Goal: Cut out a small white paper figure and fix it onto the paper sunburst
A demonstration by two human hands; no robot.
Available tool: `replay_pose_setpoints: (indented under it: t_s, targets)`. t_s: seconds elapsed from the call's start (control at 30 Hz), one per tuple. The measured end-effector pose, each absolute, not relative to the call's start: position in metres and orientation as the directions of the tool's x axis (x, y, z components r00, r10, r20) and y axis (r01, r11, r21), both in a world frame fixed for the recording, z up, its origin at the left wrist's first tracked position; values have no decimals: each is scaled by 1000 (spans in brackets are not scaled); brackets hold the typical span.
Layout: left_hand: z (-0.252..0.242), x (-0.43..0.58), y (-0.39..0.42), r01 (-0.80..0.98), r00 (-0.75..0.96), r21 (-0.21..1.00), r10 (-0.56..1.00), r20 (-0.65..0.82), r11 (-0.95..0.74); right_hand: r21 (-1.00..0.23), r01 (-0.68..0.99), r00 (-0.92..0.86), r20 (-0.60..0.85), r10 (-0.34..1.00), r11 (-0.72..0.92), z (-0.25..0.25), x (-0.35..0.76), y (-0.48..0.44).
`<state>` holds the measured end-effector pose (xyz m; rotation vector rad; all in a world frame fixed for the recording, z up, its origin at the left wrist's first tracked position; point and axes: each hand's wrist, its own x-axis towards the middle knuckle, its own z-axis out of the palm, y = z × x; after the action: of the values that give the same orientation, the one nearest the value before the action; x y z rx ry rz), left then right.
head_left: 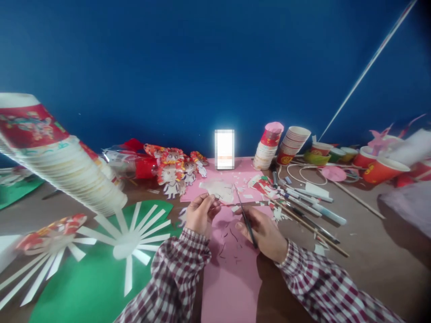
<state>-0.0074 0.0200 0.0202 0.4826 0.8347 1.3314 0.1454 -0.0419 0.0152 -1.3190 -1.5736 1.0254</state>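
My left hand [203, 211] is closed in a pinch above the pink paper, with a tiny bit at its fingertips too small to name. In my right hand [264, 232] is a slim tool with a dark handle [248, 225] and a thin tip pointing away from me; its exact kind is unclear. Beneath both hands lies a long sheet of pink paper [232, 282], with several thin dark strips or marks [230, 240] on it. Past my fingertips, a whitish patch [220, 190] and paper scraps cover another pink sheet [193, 193].
Paper-cup stacks stand at left [67, 157] and back right [267, 146]. Fringed white cutouts [129, 244] rest on green paper [84, 287]. Paper lion figures [171, 175] stand behind. Pens [303, 202], a wooden stick [314, 229] and red cups [385, 169] are right. A bright blurred rectangle [224, 148] stands ahead.
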Motion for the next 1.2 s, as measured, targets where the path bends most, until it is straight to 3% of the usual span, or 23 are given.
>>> replay_pose_setpoints:
  t_s: [0.2,0.5,0.87,1.2]
  targets:
    - [22,-13,25,-708,-84,698,970,-228,103,-900,408,-172,92,981,155,22,144,-45]
    - [20,-5,20,-759,-4,627,962,-272,174,-814,544,-205,109,973,206,23,146,-45]
    - [18,8,7,-694,52,668,943,-328,270,-908,395,-249,41,968,140,25,145,-45]
    - [13,14,3,-638,81,701,933,-349,318,-906,402,-270,23,963,134,23,146,-43]
